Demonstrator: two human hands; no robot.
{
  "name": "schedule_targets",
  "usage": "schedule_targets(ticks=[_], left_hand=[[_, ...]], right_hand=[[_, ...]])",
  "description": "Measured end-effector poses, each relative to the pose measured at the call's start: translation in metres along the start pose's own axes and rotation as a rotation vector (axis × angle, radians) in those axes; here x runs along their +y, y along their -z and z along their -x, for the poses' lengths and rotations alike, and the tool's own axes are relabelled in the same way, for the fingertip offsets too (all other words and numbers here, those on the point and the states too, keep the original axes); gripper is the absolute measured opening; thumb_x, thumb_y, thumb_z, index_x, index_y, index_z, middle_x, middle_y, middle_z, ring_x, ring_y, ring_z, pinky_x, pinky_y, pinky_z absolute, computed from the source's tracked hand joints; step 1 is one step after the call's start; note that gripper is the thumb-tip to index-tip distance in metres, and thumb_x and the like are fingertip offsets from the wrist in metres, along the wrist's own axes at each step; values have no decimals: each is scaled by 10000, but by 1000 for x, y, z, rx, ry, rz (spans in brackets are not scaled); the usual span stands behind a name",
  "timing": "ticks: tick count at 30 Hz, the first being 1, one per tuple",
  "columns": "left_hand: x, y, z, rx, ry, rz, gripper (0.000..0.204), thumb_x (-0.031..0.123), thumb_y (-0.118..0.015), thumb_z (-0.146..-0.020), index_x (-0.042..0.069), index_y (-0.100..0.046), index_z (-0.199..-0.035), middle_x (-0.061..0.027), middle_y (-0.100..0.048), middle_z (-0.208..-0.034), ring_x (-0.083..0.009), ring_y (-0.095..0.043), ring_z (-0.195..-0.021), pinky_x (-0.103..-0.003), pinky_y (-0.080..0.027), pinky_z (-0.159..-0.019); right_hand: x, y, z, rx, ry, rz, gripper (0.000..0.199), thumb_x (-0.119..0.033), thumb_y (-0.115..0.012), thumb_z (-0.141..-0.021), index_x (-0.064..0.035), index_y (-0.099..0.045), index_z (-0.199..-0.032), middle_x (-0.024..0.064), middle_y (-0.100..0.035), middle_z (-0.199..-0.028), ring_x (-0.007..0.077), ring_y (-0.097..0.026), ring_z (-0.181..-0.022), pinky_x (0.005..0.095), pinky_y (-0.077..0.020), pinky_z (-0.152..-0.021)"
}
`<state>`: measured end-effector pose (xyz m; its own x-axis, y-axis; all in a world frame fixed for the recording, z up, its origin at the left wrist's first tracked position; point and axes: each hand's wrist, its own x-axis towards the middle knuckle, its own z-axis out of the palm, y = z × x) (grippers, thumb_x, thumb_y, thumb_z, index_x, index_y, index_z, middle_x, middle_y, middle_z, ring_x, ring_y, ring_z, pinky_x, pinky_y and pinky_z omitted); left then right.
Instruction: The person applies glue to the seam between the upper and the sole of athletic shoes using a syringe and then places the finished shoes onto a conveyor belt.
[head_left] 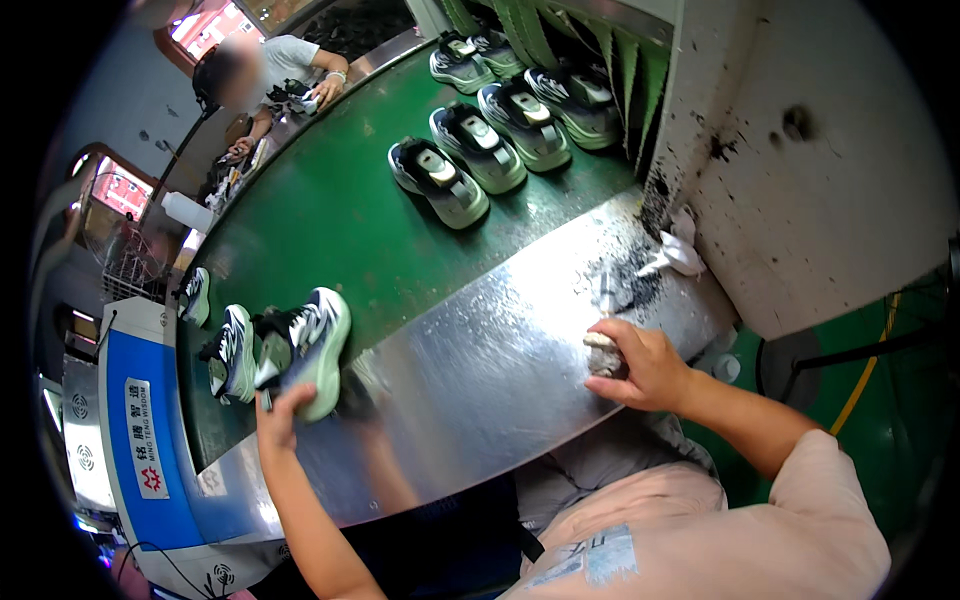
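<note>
Green belt [340,220]: left hand [278,415] touches sneaker [305,350].

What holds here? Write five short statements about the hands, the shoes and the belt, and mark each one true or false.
1. The left hand touches a pale green and white shoe at the belt's near edge. True.
2. The right hand rests on the green belt. False: it lies on the metal plate, its grip closed on a small pale lump.
3. Shoes come out from under hanging green strips. True.
4. The belt is red. False: it is green.
5. Another person sits at the far end. True.
</note>
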<state>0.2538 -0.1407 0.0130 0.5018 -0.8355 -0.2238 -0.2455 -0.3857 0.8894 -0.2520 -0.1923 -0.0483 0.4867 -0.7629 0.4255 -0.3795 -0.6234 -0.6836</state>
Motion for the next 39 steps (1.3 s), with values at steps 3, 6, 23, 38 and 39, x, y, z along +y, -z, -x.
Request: schedule_targets(ticks=[3, 6, 23, 38, 39], left_hand=[[-12, -41, 92, 47, -182, 235, 610, 48, -741, -635, -7, -547, -1210, -108, -595, -1148, -215, -586, -999, -334, -451, -908], [-32, -105, 156, 155, -159, 187, 613, 38, -748, -666, -34, -523, -1231, -105, -575, -1171, -210, -563, -1035, -336, -436, -931], [105, -138, 128, -550, -611, -766, 663, 233, -868, -449, 56, -668, -1056, -150, -661, -1073, -333, -636, -969, -370, -495, -872], [33, -138, 221, 6, -1001, -709, 316, 141, -660, -661, 20, -694, -951, -146, -684, -994, -306, -662, -946, -412, -525, -852], [34, -138, 224, 10, -988, -710, 261, 135, -641, -699, 27, -694, -930, -136, -687, -985, -293, -665, -940, -401, -529, -848]], right_hand=[[-1, -4, -1, 9, 35, 23, 539, -293, -734, -775, -60, -475, -1186, 165, -625, -943, 340, -637, -800, 372, -513, -673], [-12, 2, -3, -85, -81, 26, 485, -311, -696, -810, -77, -477, -1174, 159, -619, -887, 344, -624, -759, 401, -482, -612], [-41, 40, 0, 17, -584, -936, 538, -485, -568, -905, -90, -443, -1248, -14, -524, -833, 26, -458, -688, 177, -398, -598], [-34, 17, 22, -221, -310, -260, 541, -271, -654, -857, -45, -428, -1293, 65, -587, -898, 133, -528, -770, 250, -447, -703], [-35, 17, 22, -169, -303, -285, 537, -271, -651, -856, -33, -429, -1283, 52, -582, -900, 131, -519, -769, 246, -440, -706]])
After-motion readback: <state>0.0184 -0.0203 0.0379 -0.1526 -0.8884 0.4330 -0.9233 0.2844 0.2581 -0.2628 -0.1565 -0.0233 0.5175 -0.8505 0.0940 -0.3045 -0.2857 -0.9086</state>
